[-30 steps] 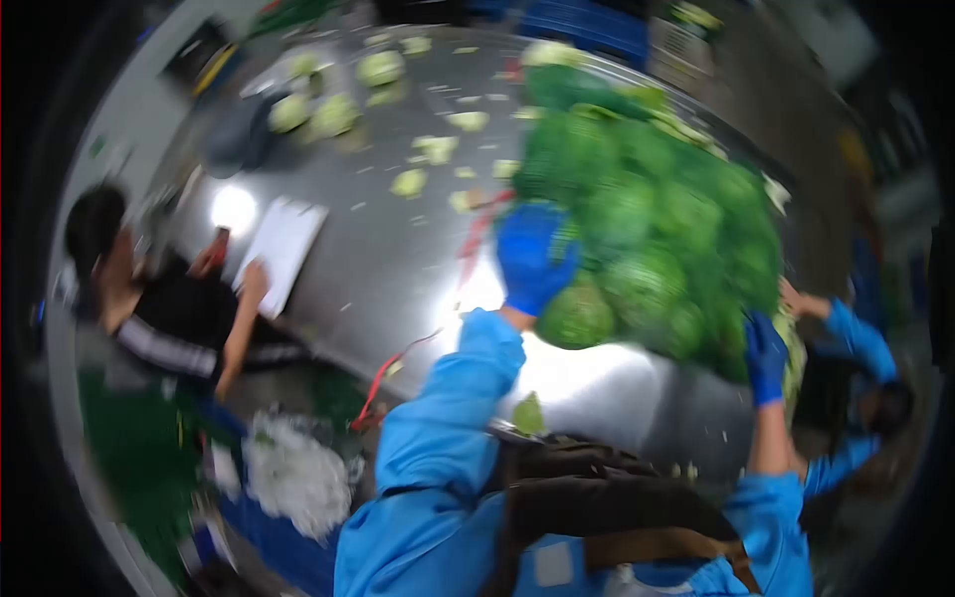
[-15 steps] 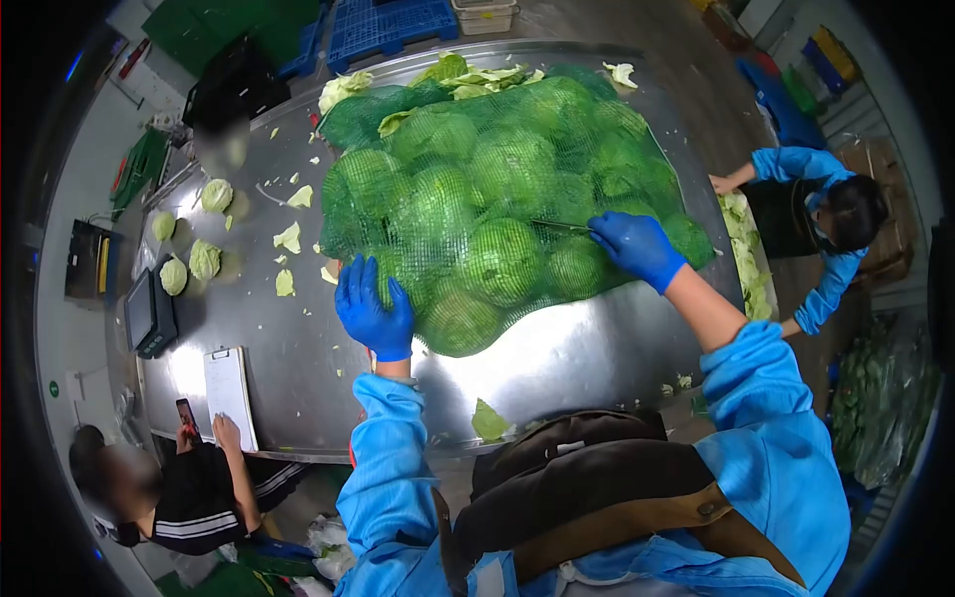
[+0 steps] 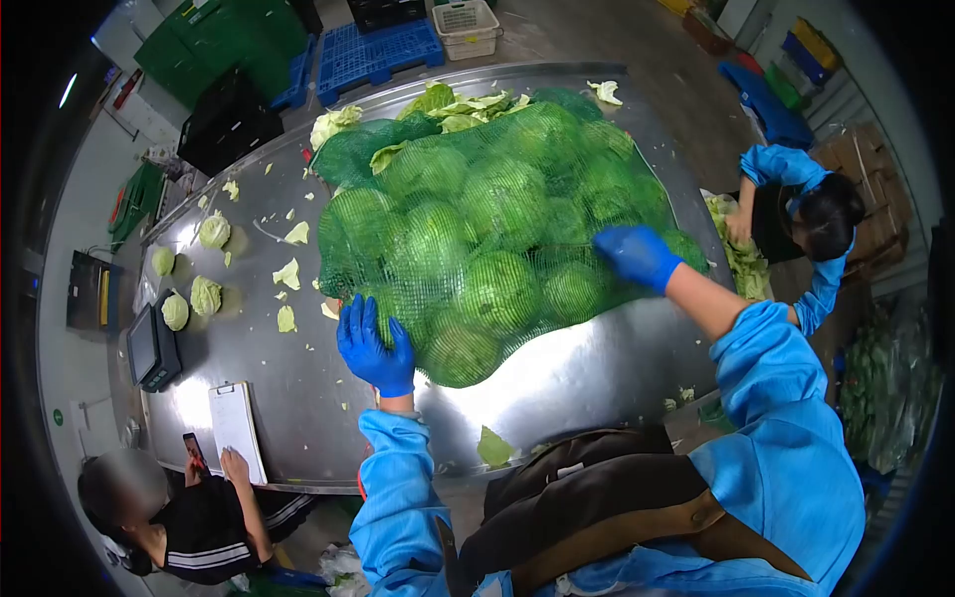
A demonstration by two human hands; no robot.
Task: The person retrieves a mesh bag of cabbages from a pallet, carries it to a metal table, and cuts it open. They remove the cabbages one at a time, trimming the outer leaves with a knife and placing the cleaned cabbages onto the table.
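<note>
A large green mesh bag (image 3: 502, 289) full of round green cabbages lies on the steel table (image 3: 328, 418). My left hand (image 3: 376, 346), in a blue glove, rests against its lower left edge with the fingers spread. On the right side of the bag is my right hand (image 3: 637, 257), also blue-gloved, its fingers curled at the mesh. Motion blurs its fingertips, and whatever they hold cannot be made out. Loose leaves (image 3: 468, 109) lie along the far edge of the bag.
Small cabbages (image 3: 214, 231), a black device (image 3: 151, 346) and a clipboard (image 3: 237, 430) are on the left. A seated person (image 3: 204, 527) holds a phone. Another person (image 3: 831, 214) handles leaves at the right. Blue pallets (image 3: 378, 50) stand behind.
The thin tool seen at my right hand no longer shows. That hand has shifted slightly over the mesh. The person at the right has reached into the leaves. The whole view has tilted slightly.
</note>
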